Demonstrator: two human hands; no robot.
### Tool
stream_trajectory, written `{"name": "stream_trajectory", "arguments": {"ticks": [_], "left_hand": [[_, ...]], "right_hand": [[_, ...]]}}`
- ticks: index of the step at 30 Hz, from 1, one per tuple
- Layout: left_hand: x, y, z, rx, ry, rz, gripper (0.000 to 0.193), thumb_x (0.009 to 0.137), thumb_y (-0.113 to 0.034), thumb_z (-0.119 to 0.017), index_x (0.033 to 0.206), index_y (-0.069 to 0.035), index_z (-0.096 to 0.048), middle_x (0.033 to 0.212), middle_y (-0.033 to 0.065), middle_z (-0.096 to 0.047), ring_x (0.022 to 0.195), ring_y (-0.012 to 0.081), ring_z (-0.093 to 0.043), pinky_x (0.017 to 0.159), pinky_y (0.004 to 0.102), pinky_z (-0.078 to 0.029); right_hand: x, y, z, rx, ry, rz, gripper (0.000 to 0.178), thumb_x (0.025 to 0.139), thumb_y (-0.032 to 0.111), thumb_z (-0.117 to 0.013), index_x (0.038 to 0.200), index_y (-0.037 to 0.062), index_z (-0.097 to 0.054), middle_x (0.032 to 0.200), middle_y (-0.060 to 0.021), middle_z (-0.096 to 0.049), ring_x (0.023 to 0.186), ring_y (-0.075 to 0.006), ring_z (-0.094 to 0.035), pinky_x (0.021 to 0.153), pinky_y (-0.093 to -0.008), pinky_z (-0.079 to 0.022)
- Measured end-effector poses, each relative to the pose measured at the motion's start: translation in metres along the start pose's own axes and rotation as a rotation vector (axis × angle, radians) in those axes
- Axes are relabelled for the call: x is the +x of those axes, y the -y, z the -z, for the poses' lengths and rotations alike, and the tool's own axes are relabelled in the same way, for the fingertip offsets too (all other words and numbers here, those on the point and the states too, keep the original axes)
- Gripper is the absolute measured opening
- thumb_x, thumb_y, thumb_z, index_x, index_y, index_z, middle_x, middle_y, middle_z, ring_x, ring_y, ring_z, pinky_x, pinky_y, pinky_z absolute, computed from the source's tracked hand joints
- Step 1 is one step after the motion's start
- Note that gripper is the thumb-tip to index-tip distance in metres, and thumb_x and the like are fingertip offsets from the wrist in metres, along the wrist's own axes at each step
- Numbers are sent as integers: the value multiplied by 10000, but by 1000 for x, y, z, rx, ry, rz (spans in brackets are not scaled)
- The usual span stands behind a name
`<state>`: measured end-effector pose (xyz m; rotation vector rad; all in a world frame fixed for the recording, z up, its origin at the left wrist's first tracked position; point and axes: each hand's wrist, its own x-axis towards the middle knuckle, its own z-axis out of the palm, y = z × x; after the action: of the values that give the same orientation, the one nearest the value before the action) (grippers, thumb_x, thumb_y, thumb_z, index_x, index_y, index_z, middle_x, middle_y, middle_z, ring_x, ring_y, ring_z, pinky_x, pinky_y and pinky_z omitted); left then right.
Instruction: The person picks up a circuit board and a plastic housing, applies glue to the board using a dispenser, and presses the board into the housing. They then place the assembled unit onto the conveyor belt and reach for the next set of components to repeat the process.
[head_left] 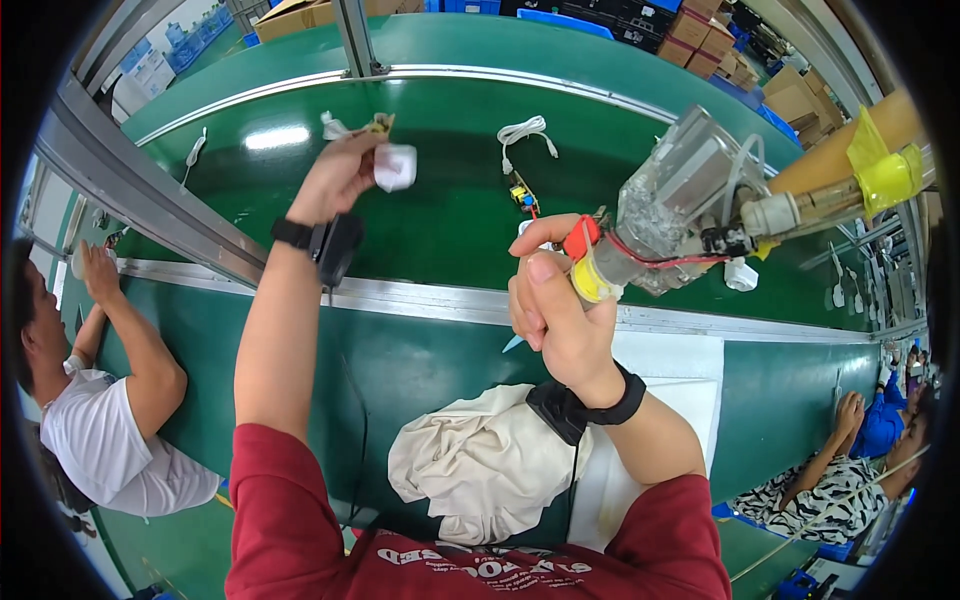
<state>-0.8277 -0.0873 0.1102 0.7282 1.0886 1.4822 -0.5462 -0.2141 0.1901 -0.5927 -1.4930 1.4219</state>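
The wrapped tool (665,215) slopes down from the upper right, its long axis running leftward and toward the person, with the yellow collar (592,282) at its lower end against the right hand (563,312). That hand's fingers are curled in, thumb laid near the forefinger; whether they grip the collar I cannot tell. Over the green belt (440,235), the left hand (342,172) pinches a white housing (395,168) at its right side (nearly square, so a long axis is hard to read), while a small board (380,123) sticks out beyond the fingers. Green surface stretches between this hand and the coiled white cable (524,130), giving sideways room; a second board (521,192) lies just below the cable, near the right hand. The metal rail (420,300) bounds the belt on the near side, and a slanting post (170,185) stands to the left
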Motion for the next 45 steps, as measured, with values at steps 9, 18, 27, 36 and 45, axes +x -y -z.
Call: {"name": "stream_trajectory", "arguments": {"ticks": [9, 18, 27, 36, 45], "left_hand": [[-126, 20, -3, 17, 279, 374, 303, 952, -220, -558, 1163, -4, -530, 870, 51, -640, 625, 72, -578, 561, 191, -482], [-157, 45, -44, -63, 416, 422, 370, 980, -182, -511, 1287, 10, -435, 1167, 117, -599, 979, 159, -627, 735, 229, -535], [-151, 61, -49, 52, 748, 487, 378, 970, -131, -516, 1313, -6, -417, 1191, 125, -577, 1073, 193, -606, 883, 301, -523], [-145, 67, -42, 16, 902, 499, 315, 908, -46, -601, 1205, -28, -497, 1099, 58, -631, 961, 82, -589, 780, 217, -476], [-138, 77, -45, 56, 931, 455, 373, 854, 17, -641, 1195, -34, -498, 1086, 76, -629, 941, 95, -596, 777, 228, -488]], "right_hand": [[1, 2, 3, 7, 5, 6, 193, 972, 187, -448, 1062, 17, -444, 542, 8, -374, 393, -54, -313, 383, -221, -272], [8, 6, 1, -24, -36, 13, 232, 977, 223, -445, 1070, 11, -445, 540, 0, -371, 378, -57, -315, 363, -224, -260], [13, 5, 3, -48, -61, 56, 285, 984, 270, -431, 1080, 1, -433, 536, -4, -368, 366, -64, -315, 359, -222, -264], [19, -15, 6, -16, -42, 43, 305, 982, 311, -444, 1078, 23, -416, 526, -5, -369, 356, -79, -322, 345, -228, -256], [20, -23, 12, -37, 32, 34, 279, 973, 338, -472, 1013, 74, -390, 520, -5, -365, 347, -83, -307, 338, -234, -255]]}}
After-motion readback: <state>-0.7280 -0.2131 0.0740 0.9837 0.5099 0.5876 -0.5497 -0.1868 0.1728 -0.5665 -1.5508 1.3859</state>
